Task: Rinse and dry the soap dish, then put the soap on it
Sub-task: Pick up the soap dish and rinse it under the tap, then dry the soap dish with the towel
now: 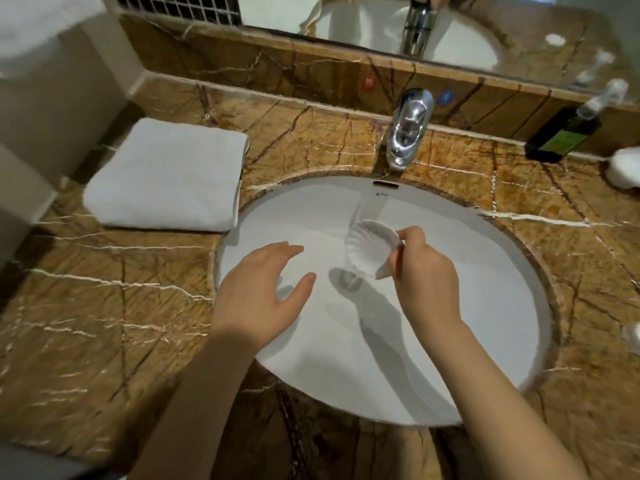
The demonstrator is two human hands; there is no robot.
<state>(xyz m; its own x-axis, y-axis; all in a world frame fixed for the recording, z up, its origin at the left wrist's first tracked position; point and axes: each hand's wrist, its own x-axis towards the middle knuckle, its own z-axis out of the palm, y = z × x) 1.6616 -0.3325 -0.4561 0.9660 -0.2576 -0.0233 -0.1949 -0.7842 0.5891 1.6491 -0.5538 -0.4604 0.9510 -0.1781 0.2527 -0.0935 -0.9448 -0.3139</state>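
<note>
My right hand (420, 282) grips a white shell-shaped soap dish (369, 247) by its right edge, tilted on its side over the middle of the white sink (485, 306). Water runs from the chrome tap (408, 129) onto the dish and spills off its lower edge toward the drain (348, 280). My left hand (266, 292) hovers over the left of the basin, fingers spread, holding nothing. A folded white towel (169, 174) lies on the counter to the left of the sink. A white object (625, 166) at the far right edge may be the soap; I cannot tell.
Brown veined marble counter (104, 323) surrounds the sink. A dark green bottle (568, 133) with a clear pump leans against the backsplash at the right. A mirror (450, 26) runs along the back. A pale wall stands at the left.
</note>
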